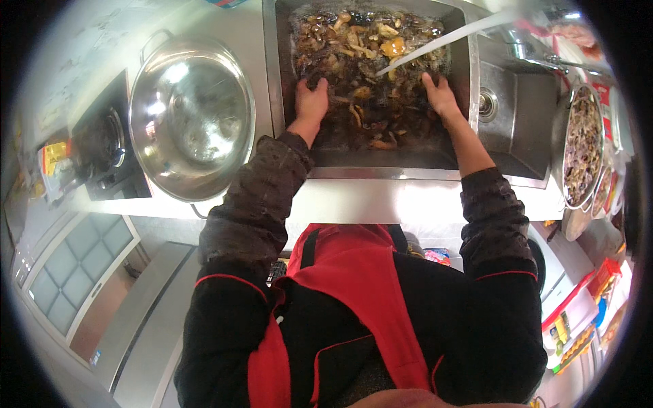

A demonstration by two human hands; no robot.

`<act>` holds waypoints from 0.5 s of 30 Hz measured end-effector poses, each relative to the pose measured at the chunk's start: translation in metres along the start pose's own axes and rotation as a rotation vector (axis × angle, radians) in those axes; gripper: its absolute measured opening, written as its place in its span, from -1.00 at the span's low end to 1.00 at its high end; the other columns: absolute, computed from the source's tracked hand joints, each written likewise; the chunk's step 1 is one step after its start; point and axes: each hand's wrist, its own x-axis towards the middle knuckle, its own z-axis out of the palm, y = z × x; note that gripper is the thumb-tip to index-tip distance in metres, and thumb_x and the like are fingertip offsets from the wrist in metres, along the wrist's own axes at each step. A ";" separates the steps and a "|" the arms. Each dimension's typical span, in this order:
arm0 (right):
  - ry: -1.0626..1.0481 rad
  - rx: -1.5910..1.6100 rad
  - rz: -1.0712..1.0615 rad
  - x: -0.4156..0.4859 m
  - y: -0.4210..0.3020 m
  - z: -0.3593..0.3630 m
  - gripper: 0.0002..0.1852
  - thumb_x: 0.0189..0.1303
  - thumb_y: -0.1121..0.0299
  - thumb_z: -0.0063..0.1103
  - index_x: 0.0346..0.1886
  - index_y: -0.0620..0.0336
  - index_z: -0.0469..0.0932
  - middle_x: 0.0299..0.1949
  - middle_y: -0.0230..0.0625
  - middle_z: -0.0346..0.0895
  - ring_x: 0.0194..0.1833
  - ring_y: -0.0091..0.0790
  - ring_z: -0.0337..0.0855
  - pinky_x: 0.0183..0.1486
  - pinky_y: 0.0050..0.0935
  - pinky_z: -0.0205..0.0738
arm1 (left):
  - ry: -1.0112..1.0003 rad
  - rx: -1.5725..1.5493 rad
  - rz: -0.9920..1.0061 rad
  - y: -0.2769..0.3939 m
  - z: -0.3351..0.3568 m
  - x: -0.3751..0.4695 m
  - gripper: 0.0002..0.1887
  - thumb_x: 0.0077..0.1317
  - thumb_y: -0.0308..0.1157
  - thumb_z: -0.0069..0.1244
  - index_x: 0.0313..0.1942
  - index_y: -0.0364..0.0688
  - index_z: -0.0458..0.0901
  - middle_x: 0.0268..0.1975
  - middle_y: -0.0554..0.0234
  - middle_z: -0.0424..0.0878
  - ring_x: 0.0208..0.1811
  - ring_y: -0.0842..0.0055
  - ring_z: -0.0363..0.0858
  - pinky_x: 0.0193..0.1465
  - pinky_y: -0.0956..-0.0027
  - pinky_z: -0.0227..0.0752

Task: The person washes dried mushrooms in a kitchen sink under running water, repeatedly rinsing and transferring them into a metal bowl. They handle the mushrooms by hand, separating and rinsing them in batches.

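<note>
A large steel sink basin holds dark water with many mushrooms floating in it. My left hand dips its fingertips into the water at the basin's left side, thumb apart. Opposite it, my right hand is at the right side, thumb and fingers apart, fingertips partly under the surface. Mushrooms lie between and beside both hands; whether any are held underwater is hidden. A stream of water runs slantwise from the upper right into the basin between the hands.
A big, shiny steel pot stands left of the sink, beside a black cooktop. To the right are a smaller sink basin with a drain and an oval container of mushrooms. The counter edge runs before my body.
</note>
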 end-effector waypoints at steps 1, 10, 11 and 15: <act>-0.036 0.088 0.146 -0.009 0.011 0.008 0.06 0.12 -0.45 -0.12 0.42 0.32 0.07 0.37 0.12 0.16 0.42 0.01 0.09 0.40 -0.16 0.02 | -0.039 0.003 -0.067 -0.015 0.004 -0.004 -0.15 0.32 0.09 -0.06 0.38 -0.32 0.02 0.40 -0.15 0.11 0.44 0.07 0.06 0.36 0.04 0.09; -0.551 0.609 0.549 -0.070 -0.027 0.051 -0.05 0.22 -0.43 -0.27 0.47 0.10 0.00 0.48 -0.10 -0.06 0.41 0.01 0.11 0.32 0.25 -0.03 | -0.501 -0.282 -0.465 -0.049 0.052 -0.007 -0.20 0.39 0.26 -0.42 0.46 -0.01 -0.15 0.53 0.23 -0.22 0.54 0.23 -0.29 0.45 -0.07 -0.37; -0.464 0.496 0.558 -0.073 -0.037 0.053 -0.08 0.24 -0.42 -0.27 0.46 0.10 0.04 0.47 -0.11 -0.02 0.39 0.01 0.15 0.30 0.28 0.00 | -0.551 -0.327 -0.472 -0.042 0.052 -0.008 -0.23 0.40 0.26 -0.45 0.47 0.05 -0.12 0.53 0.28 -0.21 0.54 0.25 -0.29 0.44 -0.09 -0.41; -0.715 0.817 0.452 -0.077 -0.069 0.038 -0.06 0.21 -0.39 -0.14 0.45 0.11 0.05 0.47 -0.10 -0.03 0.44 -0.05 0.00 0.35 0.09 0.03 | -0.574 -0.448 -0.463 -0.005 0.046 -0.020 -0.29 0.41 0.22 -0.39 0.39 -0.07 0.18 0.40 0.23 0.23 0.42 0.29 0.17 0.38 0.10 0.08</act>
